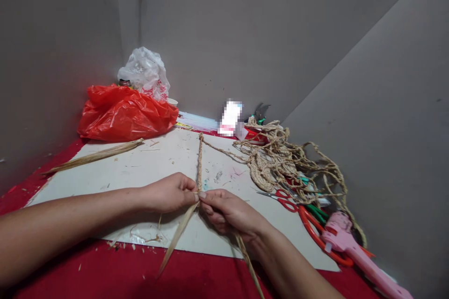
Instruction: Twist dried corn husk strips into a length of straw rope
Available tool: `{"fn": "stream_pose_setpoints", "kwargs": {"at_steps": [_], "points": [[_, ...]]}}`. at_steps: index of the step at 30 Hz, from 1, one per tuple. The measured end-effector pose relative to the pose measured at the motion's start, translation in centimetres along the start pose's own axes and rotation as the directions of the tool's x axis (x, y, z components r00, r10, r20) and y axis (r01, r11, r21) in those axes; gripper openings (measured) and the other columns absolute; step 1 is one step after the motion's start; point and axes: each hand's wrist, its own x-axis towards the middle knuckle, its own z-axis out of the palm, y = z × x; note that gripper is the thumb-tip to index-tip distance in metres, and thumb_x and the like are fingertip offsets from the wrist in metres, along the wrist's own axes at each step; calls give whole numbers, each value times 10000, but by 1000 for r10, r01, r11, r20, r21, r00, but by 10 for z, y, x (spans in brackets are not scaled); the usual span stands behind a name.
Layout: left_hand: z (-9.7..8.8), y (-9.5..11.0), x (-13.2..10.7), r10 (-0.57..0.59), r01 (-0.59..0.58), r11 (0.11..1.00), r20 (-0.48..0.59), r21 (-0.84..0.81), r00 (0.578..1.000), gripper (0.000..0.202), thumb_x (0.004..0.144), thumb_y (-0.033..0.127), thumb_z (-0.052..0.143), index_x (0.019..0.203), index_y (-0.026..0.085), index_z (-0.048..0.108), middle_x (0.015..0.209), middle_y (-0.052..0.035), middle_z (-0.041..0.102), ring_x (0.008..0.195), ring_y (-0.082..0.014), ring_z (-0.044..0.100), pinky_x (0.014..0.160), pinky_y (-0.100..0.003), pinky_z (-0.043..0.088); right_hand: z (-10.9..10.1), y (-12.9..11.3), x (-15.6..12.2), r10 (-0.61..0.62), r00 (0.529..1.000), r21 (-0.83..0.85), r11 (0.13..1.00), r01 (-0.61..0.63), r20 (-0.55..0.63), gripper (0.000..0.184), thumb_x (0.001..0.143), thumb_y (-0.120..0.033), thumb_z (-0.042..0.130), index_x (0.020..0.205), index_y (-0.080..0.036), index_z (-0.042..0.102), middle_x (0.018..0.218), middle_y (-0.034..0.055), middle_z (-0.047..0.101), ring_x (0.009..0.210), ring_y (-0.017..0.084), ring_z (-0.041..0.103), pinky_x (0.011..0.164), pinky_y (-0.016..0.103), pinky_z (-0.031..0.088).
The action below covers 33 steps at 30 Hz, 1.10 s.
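Observation:
A braided straw rope [199, 159] runs from the far middle of the white board [147, 168] toward me. My left hand [168, 192] and my right hand [228, 212] meet at its near end, both with fingers pinched shut on the straw. Two loose flat straw strands [177, 238] trail from the pinch toward me, one to the left and one under my right wrist.
A red plastic bag [126, 112] and a white bag [145, 72] sit at the back left. A straw bundle [94, 155] lies on the board's left. A tangle of straw rope [280, 161], red scissors [286, 200] and a pink glue gun [354, 250] lie right. Grey walls enclose the table.

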Motion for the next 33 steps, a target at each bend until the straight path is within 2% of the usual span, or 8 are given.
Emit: {"fn": "stream_pose_setpoints", "kwargs": {"at_steps": [5,10,14,18,20,24,29,33], "points": [[-3,18,-12,37,-29,921,-14,389,999,286,818,273,400,731,136,635,606,0,552,569,-103,448,564,-219,340,14,6,-2,-40,990,144,988,60,-138,320,758,-415,622,613,-148,522,339,-119,273,314,14,105,331,180,61],[9,32,-27,119,-3,660,-101,751,988,324,850,306,350,767,154,624,663,-71,615,563,-166,526,535,-265,345,24,14,-1,-57,982,278,955,106,-180,345,698,-419,688,607,-167,471,341,-124,280,311,9,108,335,176,48],[26,22,-32,152,-44,437,-26,898,988,253,796,191,398,924,119,605,657,-98,625,575,-224,578,544,-298,387,28,16,0,-46,980,346,932,112,-193,423,700,-411,695,545,-185,373,343,-119,272,305,2,120,333,174,51],[38,20,-42,192,-175,321,117,931,974,250,743,106,426,924,101,599,721,-115,635,594,-226,587,540,-302,401,29,14,-1,-46,978,335,935,113,-202,236,704,-314,689,660,-136,540,339,-127,267,310,4,118,332,164,62],[37,31,-50,175,-222,377,166,899,970,187,757,128,434,837,123,603,682,-93,623,540,-194,549,501,-283,372,26,12,-2,-42,983,338,936,101,-179,204,706,-294,680,721,-111,592,334,-128,267,307,2,113,329,160,61],[17,53,-53,142,-231,747,190,623,971,192,777,199,459,604,161,533,518,17,497,467,-92,409,478,-212,315,18,6,-4,-38,995,394,916,71,-91,186,695,-262,691,698,-101,598,346,-117,296,304,-5,128,320,147,70],[-8,35,-18,179,-113,963,-265,246,948,125,758,215,458,745,146,562,634,28,517,594,-91,436,567,-202,346,12,0,-8,-35,999,449,893,38,-15,177,701,-244,702,728,-91,617,355,-117,296,306,-10,130,310,124,92],[2,13,-1,-26,22,981,-17,-195,1000,143,748,220,440,711,135,549,634,4,536,583,-96,471,630,-237,396,9,-1,-7,-48,999,433,901,35,21,166,722,-240,689,727,-85,630,361,-112,299,314,-8,119,306,123,108]]}}
